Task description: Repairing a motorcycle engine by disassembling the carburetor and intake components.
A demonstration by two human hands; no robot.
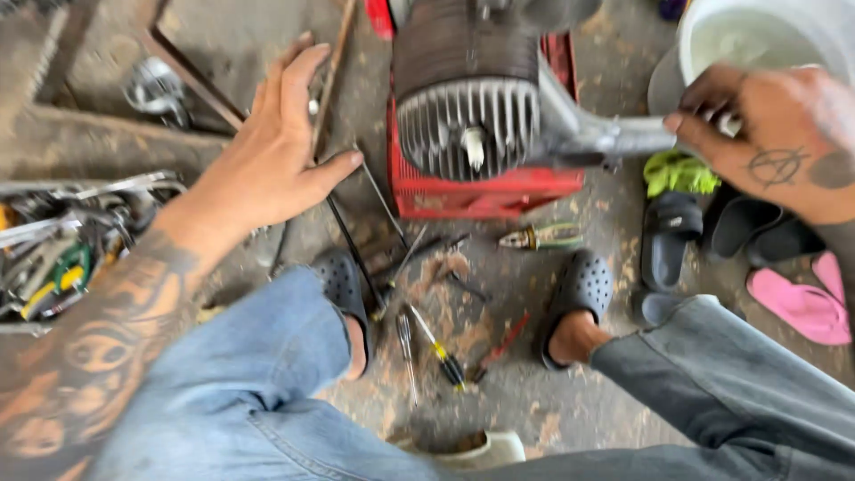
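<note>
A small engine with a finned grey cylinder head (468,125) and a spark plug sits on a red crate (485,191) in front of me. My right hand (770,138) grips the end of the grey metal exhaust pipe (606,138) that runs out from the engine's right side. My left hand (280,147) hovers open with fingers spread, left of the engine, above thin metal rods (331,85) on the concrete floor. It holds nothing. My knees in blue jeans and my feet in dark clogs (583,289) fill the lower part of the view.
Pliers (539,238), screwdrivers (441,347) and other hand tools lie on the floor between my feet. A tray of tools (62,249) stands at the left. A white bucket (757,36), dark sandals (668,236) and a pink slipper (802,303) are on the right.
</note>
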